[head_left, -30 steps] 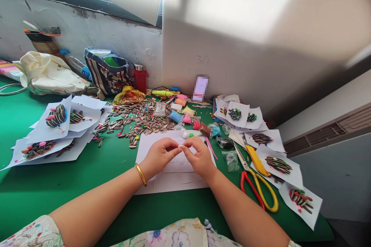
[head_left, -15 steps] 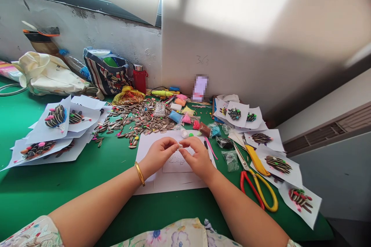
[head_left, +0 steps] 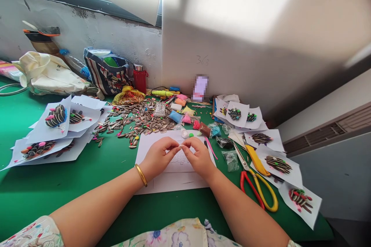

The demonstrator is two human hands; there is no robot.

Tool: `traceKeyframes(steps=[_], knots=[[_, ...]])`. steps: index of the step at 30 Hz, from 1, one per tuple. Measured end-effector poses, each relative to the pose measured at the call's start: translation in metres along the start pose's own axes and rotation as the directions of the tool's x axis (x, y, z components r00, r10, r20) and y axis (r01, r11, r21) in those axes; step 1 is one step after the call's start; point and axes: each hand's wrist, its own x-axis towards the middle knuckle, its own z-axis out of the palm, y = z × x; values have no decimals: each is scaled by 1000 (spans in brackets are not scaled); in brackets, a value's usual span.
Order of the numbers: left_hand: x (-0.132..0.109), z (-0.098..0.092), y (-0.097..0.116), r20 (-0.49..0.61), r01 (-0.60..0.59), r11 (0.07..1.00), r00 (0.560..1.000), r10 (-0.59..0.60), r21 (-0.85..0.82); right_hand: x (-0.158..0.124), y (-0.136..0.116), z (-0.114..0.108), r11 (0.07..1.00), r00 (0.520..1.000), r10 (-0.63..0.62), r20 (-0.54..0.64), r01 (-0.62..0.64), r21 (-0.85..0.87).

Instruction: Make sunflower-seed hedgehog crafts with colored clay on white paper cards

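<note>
Tiny white clay piece, pinched between left hand and right hand.

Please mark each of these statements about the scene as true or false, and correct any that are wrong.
1. The left hand and right hand together pinch a small white piece above a sheet of paper. True.
2. The gold bangle is on the right wrist. False: it is on the left wrist.
3. The striped sunflower seeds are in a glass bowl. False: they lie in a loose heap on the green table.
4. A yellow utility knife lies beside the red-and-yellow-handled scissors, to the right of the hands. True.
</note>
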Motion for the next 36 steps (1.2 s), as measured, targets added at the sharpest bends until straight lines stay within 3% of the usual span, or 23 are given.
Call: traceKeyframes(steps=[5, 11, 15, 21, 30, 36], knots=[[2, 0, -2, -51, 67, 988, 996, -75, -140, -1, 3, 1, 996, 999, 42, 5, -43, 79], [-1, -1, 1, 19, -25, 999, 999, 26, -39, 1, 2, 2, 995, 995, 87, -42, -84, 62], [-2, -1, -1, 8, -5, 999, 1000, 5, 41, 1, 3, 1, 998, 997, 64, -48, -65, -16], [-1, 1, -4, -6, -12, 999, 1000, 11, -43, 0, 5, 4, 998, 997, 68, 33, -68, -1], [0, -1, -1, -44, 10, 999, 999, -12, -54, 1, 0, 5, 989, 991, 122, 48, -126, 81], [0, -2, 3, 8, 58, 989, 998, -58, -132, 0, 3, 4, 993, 994, 104, 38, -106, 52]])
